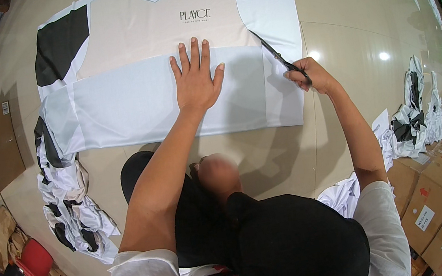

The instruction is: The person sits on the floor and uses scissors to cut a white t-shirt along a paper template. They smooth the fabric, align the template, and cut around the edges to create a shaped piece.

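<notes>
A: Which step is in hand at the upper centre of the frame?

B: Cutting, by the look of it. A large sheet of cloth [270,5] lies spread on the tiled floor [359,31], a pair of black scissors [275,55] angled in from its right side, the tip at the edge of a beige panel [132,40].

A: And the hands?

B: The left hand [196,87], fingers spread and grasping nothing, presses flat near the middle of the cloth, across the upper edge of a pale strip [131,108]. The right hand [312,76], right of centre, grips the scissors by the handles. Whether the blades are parted cannot be told.

A: How far along is the work?

B: Unfinished, it seems: at the upper right, white cloth borders the beige panel. Whether that pale strip is a fold or a separate piece is unclear.

A: What does the next move call for?

B: Probably a steady left palm, cloth lying smooth, and blades guided along the curved edge of the panel. A slip could nick the beige.

A: What lies around?

B: A heap of white-and-black fabric [68,186] at left, and cardboard boxes [437,185] at lower right.
</notes>
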Demonstrator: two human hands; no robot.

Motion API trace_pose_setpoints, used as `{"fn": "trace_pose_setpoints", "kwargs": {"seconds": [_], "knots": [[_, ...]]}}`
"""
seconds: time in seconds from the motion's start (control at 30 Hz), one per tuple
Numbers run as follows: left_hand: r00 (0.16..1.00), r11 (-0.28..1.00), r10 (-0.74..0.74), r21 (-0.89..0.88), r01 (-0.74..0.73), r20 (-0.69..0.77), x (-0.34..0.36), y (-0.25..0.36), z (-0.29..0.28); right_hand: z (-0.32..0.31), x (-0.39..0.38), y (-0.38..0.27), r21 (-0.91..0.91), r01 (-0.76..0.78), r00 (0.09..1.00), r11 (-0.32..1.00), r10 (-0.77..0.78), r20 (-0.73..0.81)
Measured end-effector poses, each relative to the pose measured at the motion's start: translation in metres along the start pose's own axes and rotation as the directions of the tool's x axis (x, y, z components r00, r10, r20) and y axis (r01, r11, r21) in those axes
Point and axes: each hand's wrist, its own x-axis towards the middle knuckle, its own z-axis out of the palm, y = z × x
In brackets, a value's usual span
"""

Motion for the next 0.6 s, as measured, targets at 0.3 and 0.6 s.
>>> {"fn": "trace_pose_setpoints", "kwargs": {"seconds": [0.3,0.6], "knots": [[1.000,1.000,-0.002,-0.011,0.002,0.003,0.000,0.000,-0.002,0.011,-0.004,-0.011,0.051,-0.026,0.998,0.998,0.029,-0.058],[1.000,1.000,-0.007,0.002,0.007,0.014,0.000,0.000,-0.001,0.015,0.005,-0.018,0.068,-0.010,0.999,0.998,0.014,-0.051]]}}
